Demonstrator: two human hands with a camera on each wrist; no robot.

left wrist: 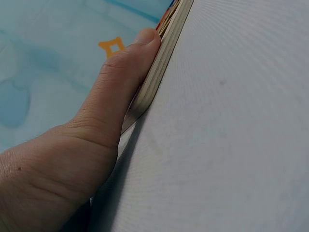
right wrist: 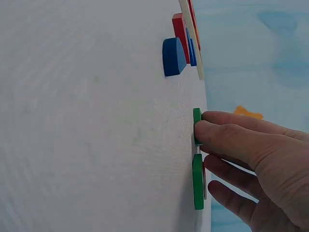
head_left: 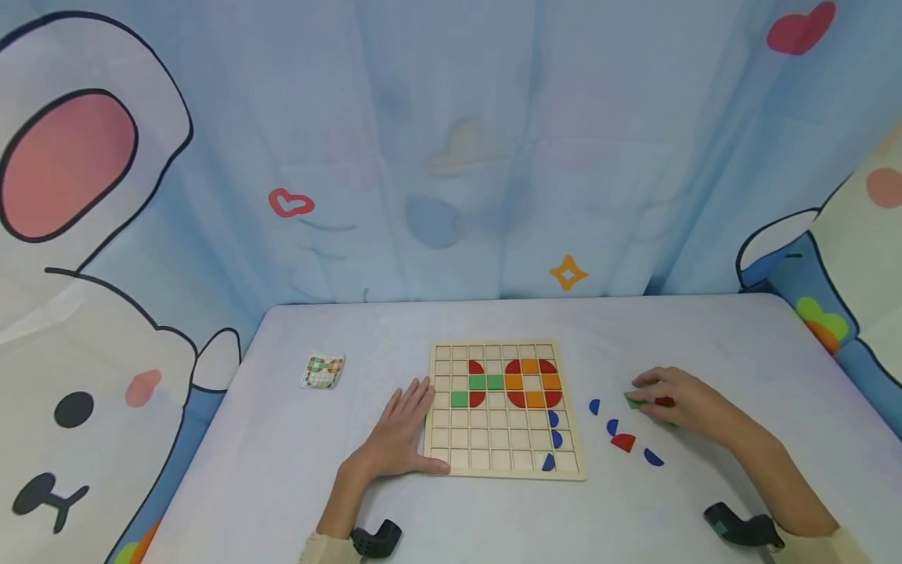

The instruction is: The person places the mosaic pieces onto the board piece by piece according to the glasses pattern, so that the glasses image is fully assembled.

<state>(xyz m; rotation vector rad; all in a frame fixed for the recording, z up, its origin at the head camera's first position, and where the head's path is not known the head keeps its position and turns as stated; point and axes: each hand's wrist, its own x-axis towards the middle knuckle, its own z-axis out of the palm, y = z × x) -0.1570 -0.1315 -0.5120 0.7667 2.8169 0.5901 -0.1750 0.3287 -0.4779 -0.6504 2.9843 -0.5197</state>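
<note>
The person's left hand (head_left: 398, 435) is lying flat on the table (head_left: 268, 470), with straight, relaxed fingers (head_left: 421, 394) grasping nothing. Its thumb (left wrist: 126, 72) is pressing along the near left edge of the wooden grid board (head_left: 503, 407). On the board, three blue pieces are sitting down the side at 3 o'clock, and red, orange and green pieces are filling the squares near 12 o'clock.

Out to the board's 3 o'clock, loose pieces are lying on the table: a blue half-round (head_left: 653, 457) nearest, then a red piece (head_left: 623, 442), then two small blue ones (head_left: 594, 406). Just past them, the right hand (head_left: 680, 399) is reaching down, its fingers (right wrist: 227, 133) curling onto a green piece (head_left: 634, 401) and pinching it against the table. Another green piece (right wrist: 198, 181) is lying just beside it, under the hand.

Farther off, at the board's 9 o'clock, a small pattern card (head_left: 322, 370) is lying flat. Behind the table, a blue cartoon curtain (head_left: 451, 157) is hanging.
</note>
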